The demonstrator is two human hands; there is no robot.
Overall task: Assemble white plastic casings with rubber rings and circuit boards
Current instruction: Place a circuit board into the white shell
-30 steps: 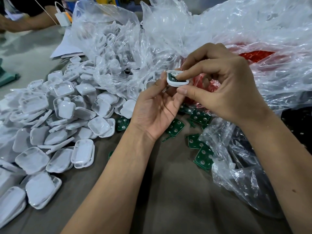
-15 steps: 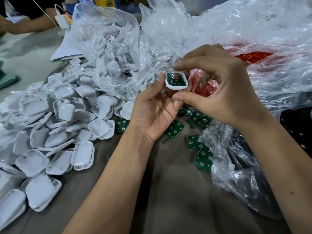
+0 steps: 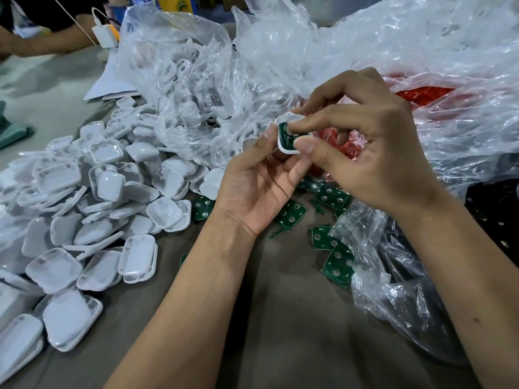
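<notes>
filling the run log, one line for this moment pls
left hand holds casing | right hand presses circuit board in | spare boards on table

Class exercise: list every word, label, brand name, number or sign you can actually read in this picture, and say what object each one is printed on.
No readable text anywhere.
Yellow container at the top edge: a green cartoon figure, no legible letters.
Green circuit boards on the table: only round silver pads show; any markings are too small to read.
White casing held by the left hand and right hand: no print visible.
White charger at the back: blurred, no lettering.
</notes>
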